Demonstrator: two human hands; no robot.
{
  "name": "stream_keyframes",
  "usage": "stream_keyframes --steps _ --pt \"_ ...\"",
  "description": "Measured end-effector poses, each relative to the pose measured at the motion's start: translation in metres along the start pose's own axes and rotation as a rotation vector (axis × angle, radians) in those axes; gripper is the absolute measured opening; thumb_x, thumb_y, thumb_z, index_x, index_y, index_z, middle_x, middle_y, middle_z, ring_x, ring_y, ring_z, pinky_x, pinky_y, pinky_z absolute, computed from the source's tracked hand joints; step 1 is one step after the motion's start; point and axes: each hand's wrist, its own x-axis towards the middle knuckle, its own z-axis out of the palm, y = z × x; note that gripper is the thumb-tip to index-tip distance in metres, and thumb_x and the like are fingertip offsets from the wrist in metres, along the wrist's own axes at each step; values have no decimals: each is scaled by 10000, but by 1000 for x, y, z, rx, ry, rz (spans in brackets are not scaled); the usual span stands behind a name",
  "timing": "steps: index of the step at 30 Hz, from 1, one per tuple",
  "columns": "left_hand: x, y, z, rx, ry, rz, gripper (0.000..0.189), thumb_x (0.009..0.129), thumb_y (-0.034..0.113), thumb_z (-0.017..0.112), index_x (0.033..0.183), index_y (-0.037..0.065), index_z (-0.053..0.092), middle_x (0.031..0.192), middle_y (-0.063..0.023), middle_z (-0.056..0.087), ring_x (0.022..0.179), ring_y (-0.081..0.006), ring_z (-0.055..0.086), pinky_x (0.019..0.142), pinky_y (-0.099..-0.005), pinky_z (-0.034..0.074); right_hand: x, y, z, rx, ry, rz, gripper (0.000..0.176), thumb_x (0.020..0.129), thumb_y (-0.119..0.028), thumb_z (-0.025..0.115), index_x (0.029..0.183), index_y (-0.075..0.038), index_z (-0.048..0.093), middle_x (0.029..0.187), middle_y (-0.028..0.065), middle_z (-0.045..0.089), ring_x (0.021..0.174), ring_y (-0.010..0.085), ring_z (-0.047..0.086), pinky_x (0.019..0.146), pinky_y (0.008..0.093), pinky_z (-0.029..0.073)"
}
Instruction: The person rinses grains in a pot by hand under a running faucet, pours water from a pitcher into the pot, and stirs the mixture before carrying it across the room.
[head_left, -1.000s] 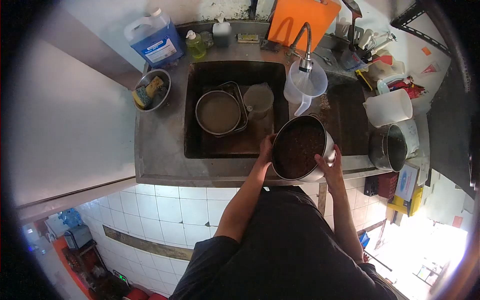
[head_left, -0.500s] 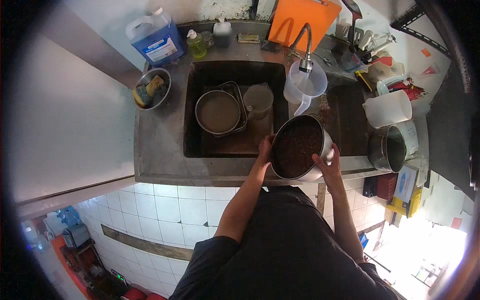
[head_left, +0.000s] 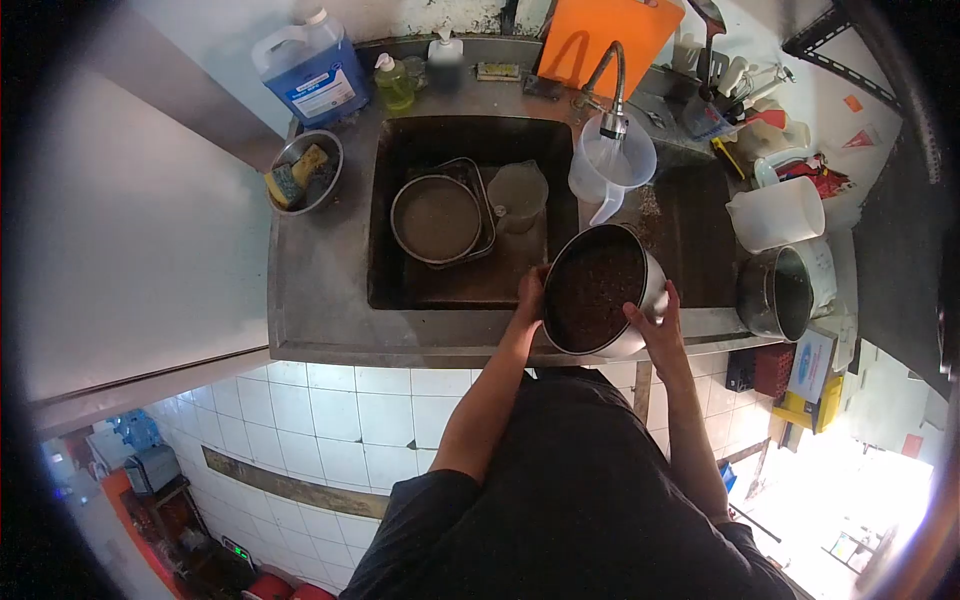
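Note:
I hold a round metal pot with a dark, grainy inside over the front edge of the sink. My left hand grips its left rim. My right hand grips its right side from below. The pot is tilted toward the left basin. Just behind it, a clear plastic jug hangs under the tap.
In the basin lie a round metal pan on a tray and a clear measuring cup. A bowl of sponges, a blue detergent jug and soap bottles stand behind. A white container and a dark pot sit at the right.
The pot has tilted a little more toward the left basin and shifted slightly left. Both hands keep their hold.

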Motion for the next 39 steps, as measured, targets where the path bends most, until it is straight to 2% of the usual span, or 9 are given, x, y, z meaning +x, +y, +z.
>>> stream_keyframes --steps 2,5,9,21,24,27,29,32,39 --pt "32 -35 -25 -63 -206 54 288 942 216 492 1063 -19 606 1009 -112 646 906 -206 611 803 -336 476 -3 -9 -1 -54 7 13 1066 718 -448 783 1461 -63 123 1423 246 276 1289 295 343 1024 397 360" --pt "23 -30 -17 119 -53 188 309 949 241 485 1065 -18 608 977 -97 655 872 -197 621 782 -334 485 -2 -10 0 -87 12 36 1079 705 -466 784 1461 -67 126 1434 227 271 1311 300 318 1039 408 343" --pt "8 -10 -7 41 -133 129 314 954 252 477 1060 -15 606 956 -92 659 858 -183 619 784 -331 485 -2 -11 0 -63 -5 36 1087 695 -475 786 1458 -64 130 1447 202 262 1328 305 299 1049 417 333" --pt "10 -11 -11 432 -159 204 318 960 241 449 1050 -24 600 965 -130 648 885 -197 604 805 -341 475 -9 -23 -2 -102 -24 47 1098 696 -521 766 1456 -47 132 1472 209 222 1372 338 215 1090 433 264" --pt "-13 12 7 135 6 84 350 970 257 423 1052 -36 595 982 -141 645 902 -205 602 823 -347 469 -5 -17 -1 -111 -6 -11 1162 672 -581 753 1449 -8 105 1412 326 240 1317 441 281 1052 495 307" --pt "36 -41 -27 35 -141 63 395 977 273 369 1054 -45 591 997 -140 640 909 -210 602 832 -357 465 -5 -17 -1 -112 -17 -16 1167 669 -588 751 1450 -11 104 1419 326 224 1319 442 279 1052 496 310" --pt "52 -60 -39 305 -176 192 435 981 289 318 1057 -40 592 1012 -135 633 916 -220 601 846 -360 457 -5 -17 -1 -109 -19 -10 1168 667 -590 750 1451 -15 104 1418 327 227 1320 442 278 1054 495 308" --pt "30 -33 -25 -23 -192 25 443 975 296 312 1064 -37 591 1017 -132 632 917 -221 600 841 -359 458 -8 -24 -3 -128 -19 7 1169 664 -595 750 1452 -24 103 1414 327 234 1320 444 278 1054 492 310" --pt "0 -3 -3 -82 -62 -13 465 968 302 305 1068 -43 599 1002 -122 640 891 -215 607 816 -356 468 -8 -28 -4 -136 -21 6 1189 649 -613 749 1448 -16 101 1412 330 235 1313 449 291 1047 491 322"
